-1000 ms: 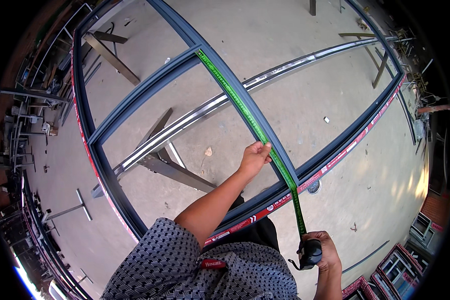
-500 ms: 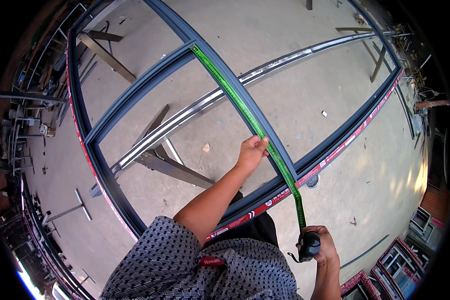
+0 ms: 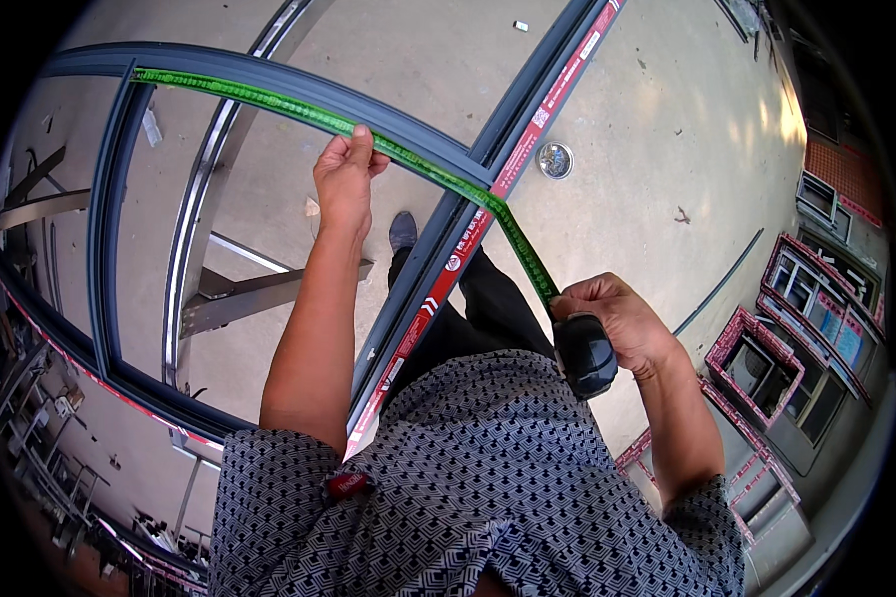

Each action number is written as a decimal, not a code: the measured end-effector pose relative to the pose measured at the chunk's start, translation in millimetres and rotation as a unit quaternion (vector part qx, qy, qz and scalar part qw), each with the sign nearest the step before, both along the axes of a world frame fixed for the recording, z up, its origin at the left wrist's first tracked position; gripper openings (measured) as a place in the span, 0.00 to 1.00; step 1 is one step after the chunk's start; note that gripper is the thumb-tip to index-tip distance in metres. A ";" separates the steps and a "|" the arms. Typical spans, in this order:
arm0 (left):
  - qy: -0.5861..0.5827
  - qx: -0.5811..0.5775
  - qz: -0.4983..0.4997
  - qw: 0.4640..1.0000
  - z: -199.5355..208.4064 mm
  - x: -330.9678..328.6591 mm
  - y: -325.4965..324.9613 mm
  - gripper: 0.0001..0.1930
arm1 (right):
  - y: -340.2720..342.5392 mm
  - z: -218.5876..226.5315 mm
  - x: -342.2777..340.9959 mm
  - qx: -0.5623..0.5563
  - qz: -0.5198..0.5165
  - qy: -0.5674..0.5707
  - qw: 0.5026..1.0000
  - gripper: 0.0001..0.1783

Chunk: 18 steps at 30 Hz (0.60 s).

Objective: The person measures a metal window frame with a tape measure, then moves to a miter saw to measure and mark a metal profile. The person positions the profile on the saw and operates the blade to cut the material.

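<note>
A green tape measure blade lies along a grey crossbar of a large metal window frame. Its far end meets the corner where two bars join. My left hand pinches the blade against the bar, thumb on top. Past the frame's outer edge, which carries red protective film, the blade bends down to the black tape measure case. My right hand grips that case, with thumb and forefinger near the blade's mouth.
Shiny metal rails and brown trestle legs support the frame. A round tin stands on the concrete floor beyond the red edge. Several smaller window frames lean at the right; metal scraps pile up at the lower left.
The view has turned, so the frame and blade now run more crosswise. My left hand still pinches the blade, and my right hand still holds the case, now tipped differently.
</note>
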State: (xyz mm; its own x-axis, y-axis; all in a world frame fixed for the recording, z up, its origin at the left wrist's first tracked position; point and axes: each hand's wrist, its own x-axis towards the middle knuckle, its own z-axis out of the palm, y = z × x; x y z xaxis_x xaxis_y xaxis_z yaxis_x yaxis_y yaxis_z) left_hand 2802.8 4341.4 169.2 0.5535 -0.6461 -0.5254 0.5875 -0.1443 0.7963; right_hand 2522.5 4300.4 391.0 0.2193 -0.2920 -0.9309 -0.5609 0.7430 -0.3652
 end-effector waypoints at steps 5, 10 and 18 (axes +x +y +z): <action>-0.003 0.017 -0.005 1.000 2.8 1.4 1.8 0.14 | -5.1 11.4 13.0 0.014 0.005 -0.021 1.000 0.15; -0.006 0.015 -0.021 1.000 5.1 3.7 3.1 0.15 | -9.8 13.6 12.3 0.035 0.016 -0.042 0.998 0.12; -0.008 0.010 -0.020 1.000 3.9 2.0 2.5 0.15 | -12.8 19.9 18.9 0.041 0.044 -0.036 0.998 0.17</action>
